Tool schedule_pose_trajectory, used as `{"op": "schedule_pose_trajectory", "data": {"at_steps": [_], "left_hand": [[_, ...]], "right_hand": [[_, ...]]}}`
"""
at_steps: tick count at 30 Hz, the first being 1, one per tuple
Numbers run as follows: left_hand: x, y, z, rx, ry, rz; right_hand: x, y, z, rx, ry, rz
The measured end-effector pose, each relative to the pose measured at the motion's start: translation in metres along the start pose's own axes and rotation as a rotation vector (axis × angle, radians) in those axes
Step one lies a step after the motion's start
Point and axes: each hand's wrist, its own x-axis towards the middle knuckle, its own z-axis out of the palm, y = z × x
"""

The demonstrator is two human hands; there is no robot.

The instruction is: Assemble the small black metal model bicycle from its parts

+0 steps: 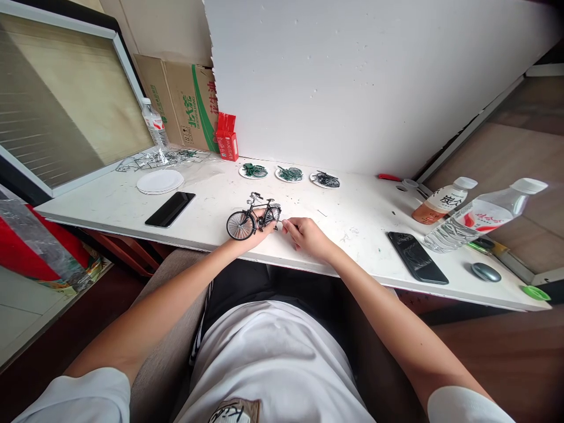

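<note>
A small black model bicycle (242,225) with spoked wheels stands upright above the front part of the white table, its front wheel to the left. My left hand (263,229) is closed around it from behind and below, and the frame hides part of the fingers. Close by the rear wheel is my right hand (304,236), its thumb and forefinger pinched together. Whatever lies between those fingertips is too small to make out. Farther back are three white plates with model parts: green ones (255,170), more green ones (290,174), and black ones (325,178).
On the left lie a phone (170,209) and white plates (160,181); behind are part frames (176,156), a bottle (154,122), a red box (227,137) and a carton (185,106). Bottles (484,214), another phone (417,257) and a mouse (486,271) occupy the right.
</note>
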Motion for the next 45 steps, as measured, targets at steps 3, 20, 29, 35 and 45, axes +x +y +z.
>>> {"op": "schedule_pose_trajectory", "data": {"at_steps": [3, 20, 29, 35, 45], "left_hand": [[0.001, -0.002, 0.0, -0.028, 0.0, -0.037], [0.004, -0.012, -0.002, -0.211, 0.047, -0.381], [0.003, -0.003, -0.004, -0.22, 0.054, -0.41], [0.003, -0.01, -0.004, -0.115, 0.055, -0.4], [0.001, 0.007, -0.005, -0.171, -0.019, -0.395]], "right_hand": [[0.001, 0.002, 0.002, 0.01, -0.006, 0.004], [0.018, 0.034, -0.015, -0.532, 0.296, 0.133], [0.02, 0.039, -0.007, -0.64, 0.304, 0.198], [0.02, 0.041, -0.007, -0.625, 0.312, 0.209], [0.019, 0.03, -0.007, -0.15, 0.299, -0.046]]}}
